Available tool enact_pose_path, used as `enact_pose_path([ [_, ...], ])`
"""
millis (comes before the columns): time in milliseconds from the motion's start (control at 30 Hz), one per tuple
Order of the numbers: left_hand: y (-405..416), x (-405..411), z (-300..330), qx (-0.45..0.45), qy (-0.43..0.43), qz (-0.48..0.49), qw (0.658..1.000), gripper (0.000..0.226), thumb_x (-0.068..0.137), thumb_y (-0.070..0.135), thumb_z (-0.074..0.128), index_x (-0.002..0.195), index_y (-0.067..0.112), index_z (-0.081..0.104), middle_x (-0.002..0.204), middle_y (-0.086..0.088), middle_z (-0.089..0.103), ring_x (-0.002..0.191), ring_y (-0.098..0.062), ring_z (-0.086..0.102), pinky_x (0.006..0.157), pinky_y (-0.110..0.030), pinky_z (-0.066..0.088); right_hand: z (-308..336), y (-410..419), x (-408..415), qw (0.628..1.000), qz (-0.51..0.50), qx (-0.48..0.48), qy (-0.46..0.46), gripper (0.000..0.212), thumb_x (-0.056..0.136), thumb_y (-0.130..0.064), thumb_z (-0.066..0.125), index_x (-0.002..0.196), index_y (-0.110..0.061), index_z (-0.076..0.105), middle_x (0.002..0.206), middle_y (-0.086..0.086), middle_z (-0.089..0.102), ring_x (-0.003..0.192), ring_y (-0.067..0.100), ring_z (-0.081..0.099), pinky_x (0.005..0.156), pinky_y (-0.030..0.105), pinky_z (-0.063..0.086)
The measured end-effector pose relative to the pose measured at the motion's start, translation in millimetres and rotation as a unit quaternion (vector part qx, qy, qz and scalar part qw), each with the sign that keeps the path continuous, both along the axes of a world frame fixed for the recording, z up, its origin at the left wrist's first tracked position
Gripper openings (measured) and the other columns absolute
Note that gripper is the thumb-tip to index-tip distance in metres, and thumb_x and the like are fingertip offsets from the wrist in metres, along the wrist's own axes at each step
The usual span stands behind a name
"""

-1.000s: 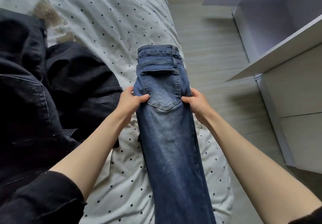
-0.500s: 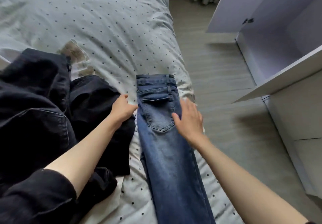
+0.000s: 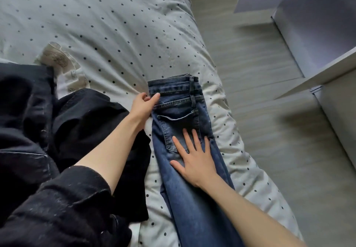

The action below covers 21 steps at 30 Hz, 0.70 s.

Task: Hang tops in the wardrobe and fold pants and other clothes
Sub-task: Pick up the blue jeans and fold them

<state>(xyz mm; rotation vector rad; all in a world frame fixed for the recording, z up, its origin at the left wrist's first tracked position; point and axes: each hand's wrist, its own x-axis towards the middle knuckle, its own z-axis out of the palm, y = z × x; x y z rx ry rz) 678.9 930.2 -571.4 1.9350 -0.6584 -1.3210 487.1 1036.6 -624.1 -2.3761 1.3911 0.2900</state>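
The bed [image 3: 115, 25], in its white dotted cover, is filling most of the view, with its right edge rolling off toward bare grey floor [image 3: 250, 73]. Across that floor strip from the bed, the wardrobe [image 3: 317, 35] is standing with its door swung wide. On the bed's left side a heap of black clothes [image 3: 67, 121] is sprawling, with a pale garment [image 3: 61, 64] peeking out behind it. The blue jeans [image 3: 183, 150] are lying lengthwise along the bed's right edge, waistband farthest from the person, back pocket up, legs running out of the bottom of the view. The right hand [image 3: 194, 162] is lying flat, fingers spread, pressing just below the pocket. The left hand [image 3: 143, 105] is pinching the waistband's left edge, thumb on top.
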Motion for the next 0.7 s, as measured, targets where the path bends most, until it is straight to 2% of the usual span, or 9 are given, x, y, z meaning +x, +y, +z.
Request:
enact_pose_path([
  [67,-3.5,-0.1,-10.0,-0.014,0.05,0.031,0.998,0.034,0.091,0.021,0.061,0.117,0.002,0.053,0.12,-0.012,0.06,0.092,-0.012,0.063,0.082,-0.025,0.052,-6.0,-1.3,1.4,1.0,-0.001,-0.004,-0.007,0.067,0.084,-0.069,0.008,0.137,-0.042,-0.024,0.147,-0.002,-0.031,0.131,0.027,-0.038,0.102,0.049,-0.028],
  [133,-4.8,-0.6,-11.4,-0.029,0.089,0.039,0.995,0.018,0.091,0.017,0.061,0.108,0.01,0.059,0.096,-0.003,0.067,0.069,-0.005,0.064,0.06,-0.018,0.051,-10.0,-1.9,1.1,1.0,0.0,-0.002,-0.012,0.067,0.084,-0.069,0.008,0.137,-0.042,-0.024,0.147,-0.002,-0.031,0.13,0.026,-0.039,0.102,0.049,-0.029],
  [200,-4.6,-0.8,-9.3,-0.047,0.122,0.035,0.991,0.009,0.09,0.011,0.059,0.099,0.012,0.061,0.082,0.003,0.07,0.066,-0.006,0.066,0.056,-0.018,0.052,-13.6,-2.5,-0.6,1.0,0.006,0.01,-0.008,0.067,0.085,-0.069,0.008,0.134,-0.043,-0.029,0.145,-0.003,-0.035,0.128,0.025,-0.042,0.103,0.049,-0.027],
  [267,-1.7,-1.1,0.6,-0.071,0.124,0.006,0.99,0.012,0.088,0.003,0.06,0.093,0.014,0.063,0.073,0.009,0.072,0.064,-0.003,0.066,0.053,-0.013,0.049,-13.6,-2.4,-3.1,1.0,0.012,0.026,-0.004,0.068,0.089,-0.067,0.014,0.137,-0.041,-0.027,0.147,-0.002,-0.034,0.129,0.024,-0.042,0.109,0.052,-0.02],
  [367,8.8,-2.8,24.1,-0.107,0.096,-0.057,0.988,0.023,0.082,-0.003,0.063,0.096,0.015,0.066,0.08,0.011,0.072,0.073,-0.002,0.067,0.062,-0.012,0.048,0.9,-5.6,-10.7,0.998,0.021,0.035,-0.044,0.067,0.095,-0.051,0.035,0.15,-0.034,0.002,0.158,0.002,-0.014,0.143,0.025,-0.021,0.114,0.051,-0.003],
  [467,31.8,-6.0,51.7,-0.156,0.087,-0.098,0.979,0.03,0.081,-0.005,0.064,0.097,0.019,0.067,0.087,0.013,0.073,0.085,-0.003,0.066,0.072,-0.013,0.049,26.9,0.1,-27.5,0.976,-0.064,0.033,-0.203,0.045,0.094,-0.024,0.05,0.138,-0.014,0.047,0.154,0.009,0.026,0.142,0.026,0.024,0.114,0.039,0.021],
  [533,57.1,-13.7,73.3,-0.175,0.087,-0.114,0.974,0.034,0.08,-0.009,0.063,0.099,0.018,0.066,0.087,0.015,0.072,0.086,0.0,0.065,0.074,-0.012,0.049,48.9,13.7,-45.1,0.92,-0.241,0.108,-0.29,0.033,0.097,-0.021,0.047,0.128,-0.013,0.057,0.141,0.006,0.049,0.13,0.02,0.043,0.109,0.029,0.031],
  [633,93.4,-30.0,96.8,-0.168,0.099,-0.16,0.968,0.042,0.077,-0.016,0.062,0.106,0.015,0.063,0.091,0.01,0.07,0.086,0.001,0.064,0.079,-0.013,0.049,74.2,33.2,-69.8,0.725,-0.489,0.269,-0.405,0.037,0.102,-0.03,0.032,0.124,-0.012,0.056,0.12,0.009,0.063,0.107,0.021,0.06,0.095,0.033,0.047],
  [700,124.0,-40.2,108.4,-0.165,0.067,-0.216,0.96,0.044,0.075,-0.015,0.065,0.111,0.011,0.064,0.097,-0.001,0.068,0.09,-0.006,0.063,0.086,-0.02,0.049,88.4,48.1,-87.0,0.606,-0.556,0.338,-0.457,0.048,0.101,-0.045,0.021,0.123,-0.015,0.053,0.112,0.007,0.064,0.095,0.022,0.063,0.086,0.034,0.048],
])
